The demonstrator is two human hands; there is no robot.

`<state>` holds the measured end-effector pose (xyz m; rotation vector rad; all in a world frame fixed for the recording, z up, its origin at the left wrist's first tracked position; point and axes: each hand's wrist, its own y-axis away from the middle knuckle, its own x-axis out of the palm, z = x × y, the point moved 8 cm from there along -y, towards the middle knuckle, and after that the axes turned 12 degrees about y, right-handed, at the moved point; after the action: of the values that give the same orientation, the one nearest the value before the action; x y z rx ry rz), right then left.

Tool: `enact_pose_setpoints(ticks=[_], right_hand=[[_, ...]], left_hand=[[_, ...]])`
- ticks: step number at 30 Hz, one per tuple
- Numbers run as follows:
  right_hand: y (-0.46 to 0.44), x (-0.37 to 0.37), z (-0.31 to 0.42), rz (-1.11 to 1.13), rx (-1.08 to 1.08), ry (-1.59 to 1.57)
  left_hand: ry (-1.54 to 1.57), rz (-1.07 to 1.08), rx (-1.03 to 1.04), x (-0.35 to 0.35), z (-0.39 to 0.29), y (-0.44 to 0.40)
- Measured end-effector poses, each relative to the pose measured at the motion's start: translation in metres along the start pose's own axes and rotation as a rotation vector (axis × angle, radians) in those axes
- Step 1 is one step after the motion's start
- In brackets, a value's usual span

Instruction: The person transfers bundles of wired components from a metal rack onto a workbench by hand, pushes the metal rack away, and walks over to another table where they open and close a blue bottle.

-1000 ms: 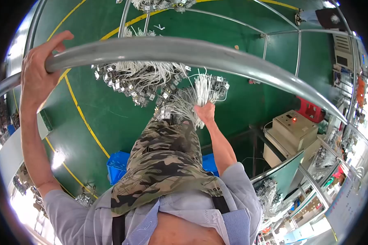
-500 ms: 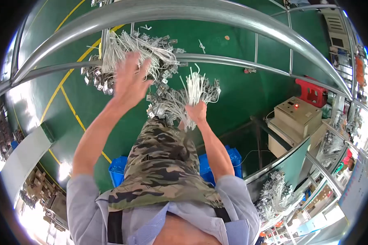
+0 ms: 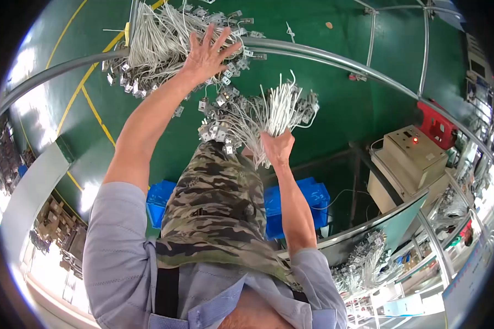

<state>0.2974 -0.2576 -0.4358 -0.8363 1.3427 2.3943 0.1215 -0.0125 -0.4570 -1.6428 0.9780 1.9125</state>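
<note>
Wires [image 3: 159, 38] hang over rail [image 3: 88, 61]; left hand [image 3: 206, 57] open, fingers splayed, at their right edge, contact unclear: keep it light, avoid snags. Right hand [image 3: 277, 147] closed round bunch [image 3: 280, 109], beside the wires: grip snugly, strands together. Bunch white, thin-stranded, fanned on top, grey connectors [image 3: 218, 131] leftward.

You: pale grey-blue short-sleeved shirt [image 3: 118, 247], bluer collar [image 3: 219, 304], wide black straps [image 3: 167, 293], camouflage apron [image 3: 214, 219] in green, tan and black.
</note>
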Motion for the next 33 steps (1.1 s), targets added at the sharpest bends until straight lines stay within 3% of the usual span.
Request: enact_pose_setpoints(ticks=[2, 5, 9, 11, 17, 20, 24, 28, 30, 32, 33], right_hand=[[-0.025, 0.029, -0.024, -0.045, -0.049, 0.050], [-0.017, 0.019, 0.000, -0.075, -0.081, 0.221], [0.056, -0.020, -0.012, 0.036, -0.127, -0.165], [0.088, -0.051, -0.012, -0.036, -0.166, -0.147], [0.089, -0.045, -0.019, 0.008, -0.189, -0.111], [0.102, -0.060, -0.025, 0.012, -0.101, -0.136], [0.118, -0.094, -0.039, -0.111, -0.147, -0.160], [0.168, -0.160, -0.050, -0.246, -0.203, -0.306], [0.202, -0.208, -0.050, -0.379, -0.245, -0.300], [0.238, -0.248, -0.067, -0.436, -0.220, -0.268], [0.257, -0.266, -0.078, -0.535, -0.212, -0.290]], left_hand=[[-0.010, -0.024, 0.005, 0.004, -0.001, -0.001], [-0.025, -0.068, 0.007, 0.008, 0.000, 0.001], [0.023, -0.079, -0.010, 0.015, 0.000, 0.000], [0.028, -0.073, -0.018, 0.015, 0.002, -0.002], [0.018, 0.025, -0.037, 0.004, 0.002, -0.003], [0.051, -0.031, -0.031, -0.002, -0.003, 0.002], [0.100, 0.130, -0.103, -0.027, -0.010, 0.002], [0.372, 0.029, -0.038, -0.046, -0.022, 0.019], [0.213, -0.059, 0.070, -0.036, -0.033, 0.024], [0.181, 0.118, 0.001, -0.047, -0.061, 0.026], [0.373, 0.054, 0.137, -0.018, -0.057, 0.020]])
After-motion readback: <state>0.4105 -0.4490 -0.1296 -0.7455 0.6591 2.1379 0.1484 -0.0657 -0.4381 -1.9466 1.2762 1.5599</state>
